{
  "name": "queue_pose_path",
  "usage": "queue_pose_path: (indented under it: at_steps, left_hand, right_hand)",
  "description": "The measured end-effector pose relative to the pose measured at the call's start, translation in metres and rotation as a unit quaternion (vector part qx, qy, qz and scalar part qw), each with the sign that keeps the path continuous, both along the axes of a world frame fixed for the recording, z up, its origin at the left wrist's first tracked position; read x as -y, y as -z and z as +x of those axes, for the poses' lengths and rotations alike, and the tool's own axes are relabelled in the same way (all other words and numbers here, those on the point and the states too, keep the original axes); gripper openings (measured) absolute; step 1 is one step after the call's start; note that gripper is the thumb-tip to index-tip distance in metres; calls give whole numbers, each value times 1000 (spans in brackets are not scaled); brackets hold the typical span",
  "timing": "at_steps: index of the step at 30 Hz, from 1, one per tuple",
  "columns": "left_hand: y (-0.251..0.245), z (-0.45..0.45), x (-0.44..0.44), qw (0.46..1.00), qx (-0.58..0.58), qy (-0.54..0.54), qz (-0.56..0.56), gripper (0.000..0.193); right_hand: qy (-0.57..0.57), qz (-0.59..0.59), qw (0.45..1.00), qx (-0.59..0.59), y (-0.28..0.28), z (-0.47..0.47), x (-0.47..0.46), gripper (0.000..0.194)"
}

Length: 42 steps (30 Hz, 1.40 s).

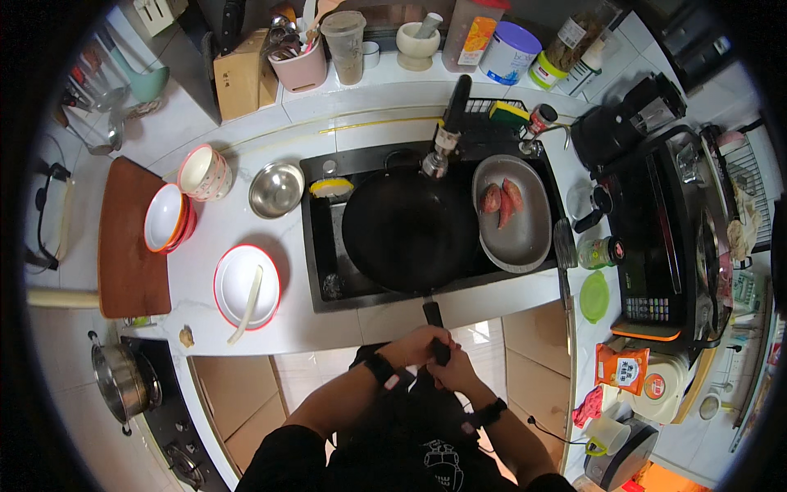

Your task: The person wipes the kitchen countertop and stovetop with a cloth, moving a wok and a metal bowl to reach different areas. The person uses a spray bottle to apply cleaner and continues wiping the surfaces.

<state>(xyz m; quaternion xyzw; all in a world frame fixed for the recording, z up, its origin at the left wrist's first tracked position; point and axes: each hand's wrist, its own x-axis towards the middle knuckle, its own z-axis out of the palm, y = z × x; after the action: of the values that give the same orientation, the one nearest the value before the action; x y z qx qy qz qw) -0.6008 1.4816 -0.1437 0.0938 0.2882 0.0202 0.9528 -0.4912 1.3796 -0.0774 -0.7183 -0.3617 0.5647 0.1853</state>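
Note:
A large black wok point(411, 230) rests over the black sink point(329, 301), under the faucet point(435, 163). Its handle point(433, 313) points towards my body. My left hand point(415, 346) is wrapped around the handle. My right hand point(456, 371) closes on the dark handle end, touching the left; the fingers partly hide it. To the wok's right, a grey oval basin point(538, 240) sits over the sink and holds several reddish sweet potatoes point(505, 198). The inside of the wok looks dark, so its contents are hard to make out.
Left of the sink stand a metal bowl point(276, 189), a red-rimmed white bowl point(230, 301) with a pale spoon point(251, 301), and stacked bowls point(165, 218). A spatula point(564, 252) lies by the right sink edge, near a glass jar point(593, 253) and a black microwave point(645, 246).

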Motion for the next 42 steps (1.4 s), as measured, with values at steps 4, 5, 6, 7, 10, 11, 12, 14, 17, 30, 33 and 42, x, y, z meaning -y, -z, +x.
queue_pose_path:
  at_steps: [4, 5, 6, 7, 10, 11, 12, 14, 17, 30, 33, 42]
  left_hand:
    - [-17, 3, -2, 985, -114, 42, 123, 21]
    - [-26, -4, -1, 969, -159, 53, 182, 24]
    - [-38, -17, 7, 962, -151, 54, 219, 39]
    - [-50, -33, 19, 945, -169, 16, 281, 47]
    - [-83, -91, 67, 937, -235, -70, 248, 45]
    - [-93, -117, 86, 942, -220, -105, 232, 44]
    - [-101, -141, 108, 937, -234, -138, 219, 42]
    - [-110, -185, 157, 921, -254, -225, 189, 37]
    - [-111, -242, 232, 881, -283, -351, 145, 34]
    - [-84, -438, 533, 701, -379, -587, 145, 35]
    - [-75, -491, 606, 608, -465, -638, 86, 27]
    - [-23, -674, 702, 346, -739, -574, 67, 20]
  right_hand:
    - [45, 95, 994, -20, 16, 14, -5, 21]
    - [-3, 174, 984, -36, 19, 19, -5, 24]
    - [-49, 211, 975, -47, 21, 24, -5, 27]
    - [-89, 212, 973, -39, 21, 29, -4, 29]
    - [-162, 123, 979, 22, 17, 54, 1, 35]
    - [-202, 132, 969, 59, 13, 60, 4, 38]
    - [-227, 144, 954, 132, 9, 65, 6, 45]
    - [-269, 220, 914, 209, 1, 72, 14, 47]
    - [-198, 304, 931, 51, -8, 65, 26, 47]
    - [-473, 365, 800, 60, -29, -236, 122, 32]
    - [-557, 350, 750, 72, -30, -317, 167, 31]
    - [-710, 298, 631, 92, -75, -462, 193, 26]
